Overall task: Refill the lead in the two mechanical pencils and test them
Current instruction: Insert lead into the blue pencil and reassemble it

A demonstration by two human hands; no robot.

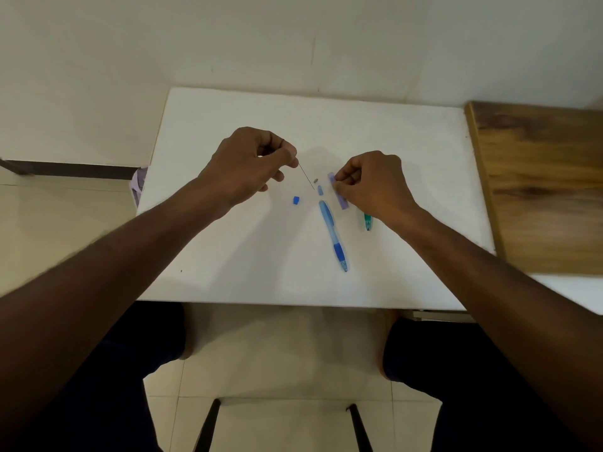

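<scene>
On the white table [248,272] lies a blue mechanical pencil [332,234], tip toward me. A small blue cap [296,200], a pale blue piece [320,190] and a tiny grey eraser piece [315,180] lie apart from it, near its open end. My left hand [251,164] pinches a thin lead [306,177] that slants down toward the pencil's end. A purple lead case [339,192] is pinched by the fingers of my right hand [372,184]. A green pencil [367,221] pokes out from under my right wrist, mostly hidden.
A wooden board [538,190] lies against the table's right edge. A white wall stands right behind the table. My knees and the legs of a chair show below the table's near edge, over a tiled floor.
</scene>
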